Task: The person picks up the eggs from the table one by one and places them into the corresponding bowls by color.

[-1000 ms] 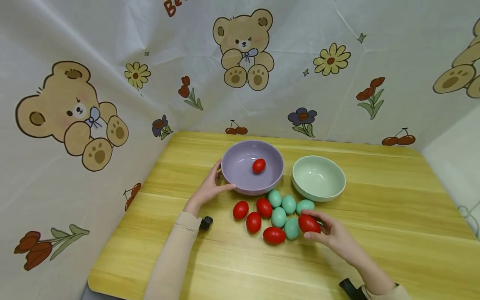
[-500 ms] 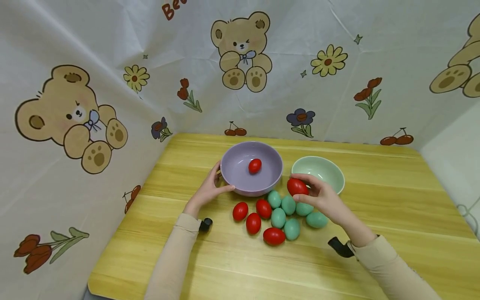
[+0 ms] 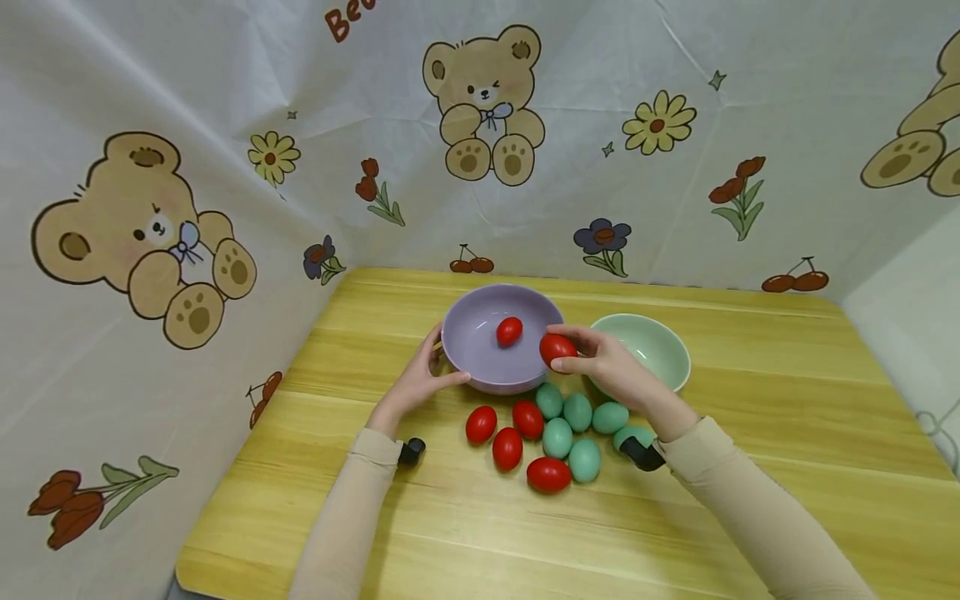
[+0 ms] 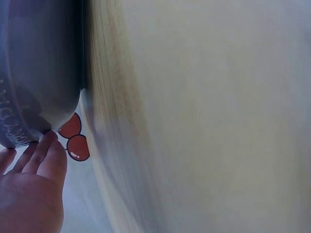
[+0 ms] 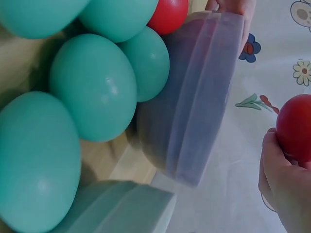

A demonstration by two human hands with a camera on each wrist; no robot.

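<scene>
My right hand (image 3: 622,367) pinches a red egg (image 3: 557,352) between thumb and fingers, at the right rim of the purple bowl (image 3: 465,333). In the right wrist view the held egg (image 5: 296,128) is apart from the bowl. One red egg (image 3: 509,332) lies inside that bowl. The left hand (image 3: 412,385) touches the bowl's outer left side, thumb at the near rim; in the left wrist view its fairly straight fingers (image 4: 51,160) rest against the wall. Several red eggs (image 3: 507,448) and several green eggs (image 3: 557,438) lie in front of the bowls.
A pale green bowl (image 3: 663,354) stands to the right of the purple one, partly hidden by the right hand. Everything stands on a yellow wooden table (image 3: 450,533). A cloth printed with bears (image 3: 300,50) hangs behind and at the left.
The right hand has lifted the red egg from the right of the pile and carried it left and away from the body, to the purple bowl's rim. The left hand stays in place.
</scene>
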